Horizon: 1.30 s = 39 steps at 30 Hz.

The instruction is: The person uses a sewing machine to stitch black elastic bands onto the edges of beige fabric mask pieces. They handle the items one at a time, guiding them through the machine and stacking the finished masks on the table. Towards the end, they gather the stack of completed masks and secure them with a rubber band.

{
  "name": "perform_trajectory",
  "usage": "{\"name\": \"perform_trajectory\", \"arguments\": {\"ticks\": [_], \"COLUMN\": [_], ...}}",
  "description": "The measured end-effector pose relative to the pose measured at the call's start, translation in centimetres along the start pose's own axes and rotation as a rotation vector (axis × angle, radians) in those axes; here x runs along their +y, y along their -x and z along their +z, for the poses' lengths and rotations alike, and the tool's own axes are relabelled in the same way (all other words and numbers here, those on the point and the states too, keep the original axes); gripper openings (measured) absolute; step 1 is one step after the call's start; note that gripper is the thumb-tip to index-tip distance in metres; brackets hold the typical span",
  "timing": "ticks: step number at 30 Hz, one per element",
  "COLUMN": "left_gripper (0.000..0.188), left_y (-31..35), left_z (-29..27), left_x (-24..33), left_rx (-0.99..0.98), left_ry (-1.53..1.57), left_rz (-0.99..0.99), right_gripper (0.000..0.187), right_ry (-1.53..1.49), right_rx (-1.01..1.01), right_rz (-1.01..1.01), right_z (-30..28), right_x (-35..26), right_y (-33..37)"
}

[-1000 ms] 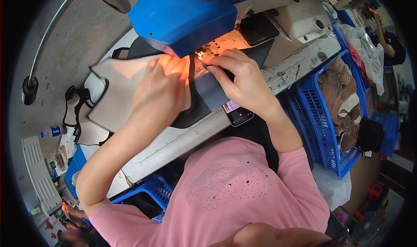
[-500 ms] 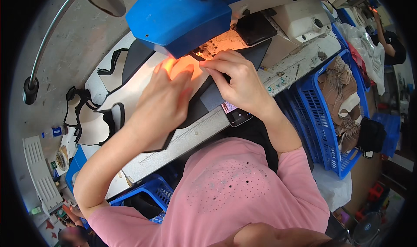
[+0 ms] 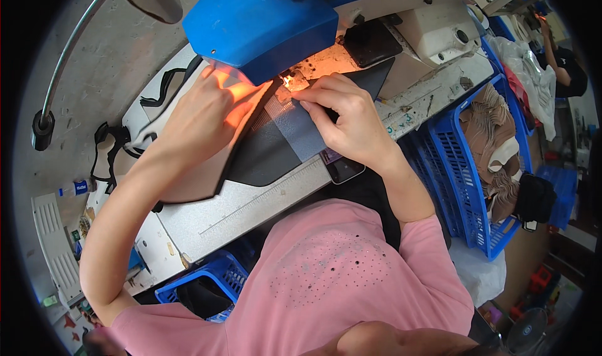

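My left hand (image 3: 204, 115) grips a pale, black-edged material piece (image 3: 194, 171) beside the blue machine head (image 3: 263, 33). Its fingertips are partly hidden at the head's lower edge, in orange light. That piece stands tilted, its dark border toward the lit working spot (image 3: 287, 81). Right of this spot, my right hand (image 3: 351, 115) is closed in a pinch, thumb against forefinger; what lies between the fingertips is too small to make out. Beneath the hands is a dark grey flat sheet (image 3: 263, 155) with a shinier blue-grey strip (image 3: 301, 130).
More black-edged pieces (image 3: 106, 152) lie at the left. A ruler scale (image 3: 257, 199) runs along the table's front. A phone (image 3: 343, 168) sits near the right forearm, a black tray (image 3: 371, 42) behind. Blue baskets (image 3: 486, 230) with brown pieces stand right; another blue basket (image 3: 229, 274) is below.
My left hand has moved left and slightly up, swinging the pale piece away and tilting it. More of the dark sheet now shows. My right hand has stayed nearly in place.
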<state>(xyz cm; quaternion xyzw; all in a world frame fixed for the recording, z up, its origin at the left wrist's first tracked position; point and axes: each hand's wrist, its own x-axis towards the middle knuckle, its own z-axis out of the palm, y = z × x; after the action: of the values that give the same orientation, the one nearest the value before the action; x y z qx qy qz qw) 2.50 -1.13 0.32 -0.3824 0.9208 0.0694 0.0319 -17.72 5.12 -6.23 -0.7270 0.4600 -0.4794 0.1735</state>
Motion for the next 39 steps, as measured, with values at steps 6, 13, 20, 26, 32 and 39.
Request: {"name": "perform_trajectory", "arguments": {"ticks": [6,13,20,26,32,39], "left_gripper": [0.038,0.033,0.046,0.045,0.033,0.022], "left_y": [1.0,0.8,0.2,-1.6,-2.5,-3.6], "left_z": [-0.2,-0.6,0.4,-1.2,-0.3,0.4], "left_x": [3.5,5.6,4.0,2.9,-1.5,-6.1], "left_rx": [0.056,-0.036,-0.015,-0.1,0.044,0.179], "left_ry": [0.182,0.265,0.149,0.141,0.35,0.245], "left_rz": [-0.096,-0.196,-0.184,-0.296,-0.161,-0.132], "right_gripper": [0.013,0.012,0.012,0.01,0.016,0.022], "right_ry": [-0.001,-0.015,-0.002,0.04,0.16,0.287], "right_rx": [0.016,-0.022,-0.071,-0.103,-0.147,-0.142], "right_rz": [0.0,-0.073,-0.038,-0.036,-0.064,-0.086], "right_z": [0.2,0.0,-0.1,0.2,0.6,1.0], "right_x": [0.1,0.0,0.1,0.1,-0.1,-0.4], "right_y": [0.0,0.0,-0.1,-0.5,-0.7,-0.8]}}
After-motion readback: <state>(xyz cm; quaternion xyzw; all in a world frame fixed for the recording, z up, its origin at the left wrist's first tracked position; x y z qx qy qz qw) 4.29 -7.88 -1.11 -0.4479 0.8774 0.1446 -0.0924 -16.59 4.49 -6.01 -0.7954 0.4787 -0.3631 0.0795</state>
